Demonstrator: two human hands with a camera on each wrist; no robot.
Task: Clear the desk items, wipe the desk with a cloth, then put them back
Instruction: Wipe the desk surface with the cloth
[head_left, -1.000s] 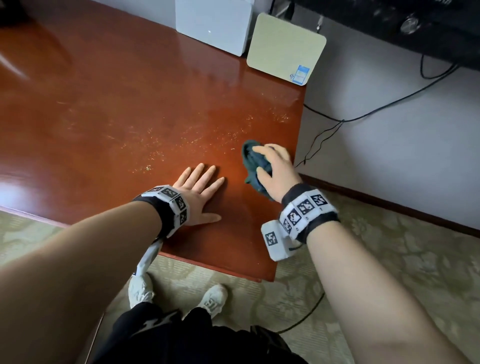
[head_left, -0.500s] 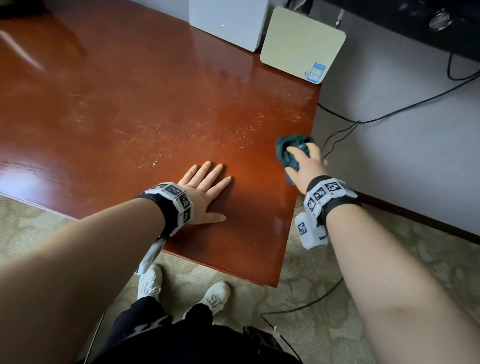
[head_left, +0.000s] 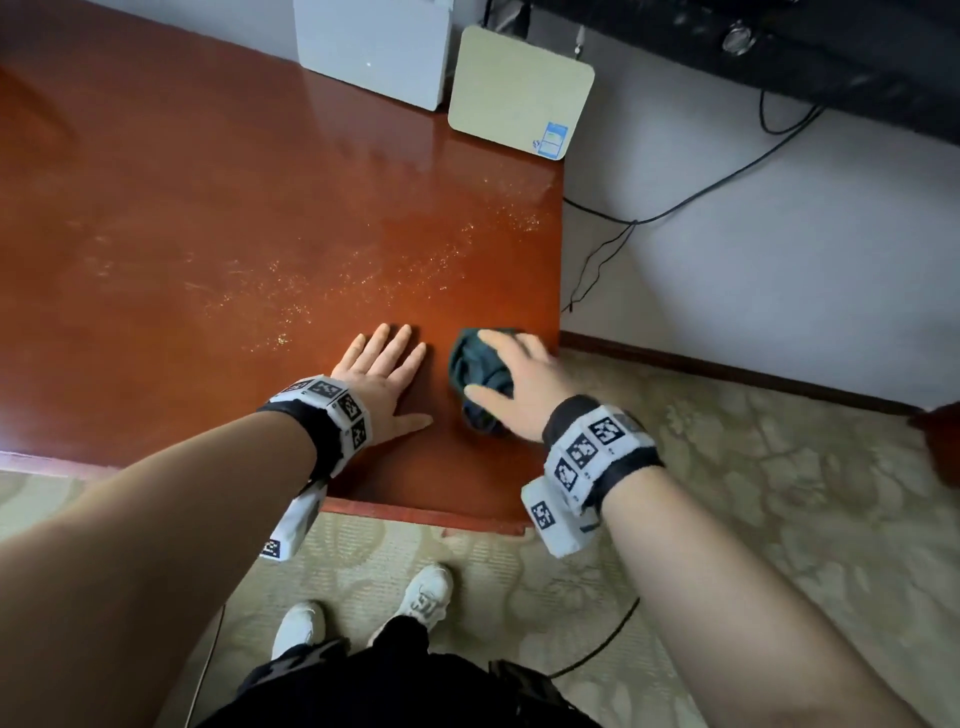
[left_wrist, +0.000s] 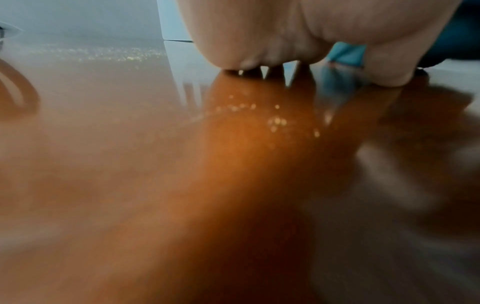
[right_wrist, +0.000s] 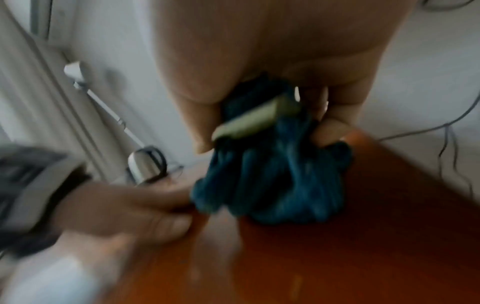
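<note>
The glossy red-brown desk (head_left: 208, 208) fills the head view. My left hand (head_left: 384, 369) lies flat on it near the front edge, fingers straight and spread. Just to its right, my right hand (head_left: 519, 384) grips a bunched dark teal cloth (head_left: 478, 369) and presses it onto the desk by the front right corner. In the right wrist view the thumb and fingers curl round the cloth (right_wrist: 272, 174), and the left hand (right_wrist: 116, 205) lies beside it. The left wrist view shows my left hand (left_wrist: 285, 30) pressed on the desk (left_wrist: 182, 164), blurred.
Pale specks (head_left: 337, 280) streak the desk ahead of my hands. A white box (head_left: 374, 47) and a beige panel (head_left: 519, 88) stand at the far edge against the wall. Black cables (head_left: 675, 208) hang right of the desk. Patterned carpet (head_left: 727, 493) lies below.
My right hand swept the cloth out to the desk's right edge, then back left and nearer, beside the left hand. The left hand has stayed flat in place.
</note>
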